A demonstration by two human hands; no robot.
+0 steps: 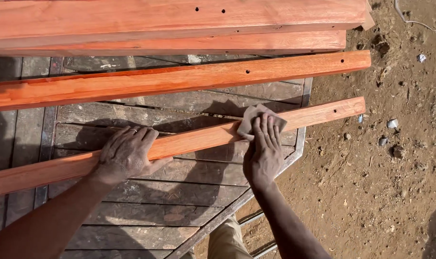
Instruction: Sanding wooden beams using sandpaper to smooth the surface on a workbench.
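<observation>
One long, reddish-orange squared wooden beam, lying slantwise across a weathered grey slatted wooden table, from the left edge up toward the right, past the table's metal-edged rim. Left hand clamped over the beam near its middle, fingers curled across the top face, thumb on the near side, a ring on one finger. Right hand flat and spread farther right, pressing a small folded piece of grey-brown sandpaper onto the beam's top face, fingertips on the sheet, not clenched around it. Just beyond, lying roughly parallel and well apart from the held beam, a second orange wooden beam with small drilled holes. Farther still, stacked along the top edge, two broader pale-red wooden planks, the upper one drilled with two dark holes. To the right, bare brown dirt ground strewn with pebbles and scraps. Below, between the forearms, a khaki trouser leg.
</observation>
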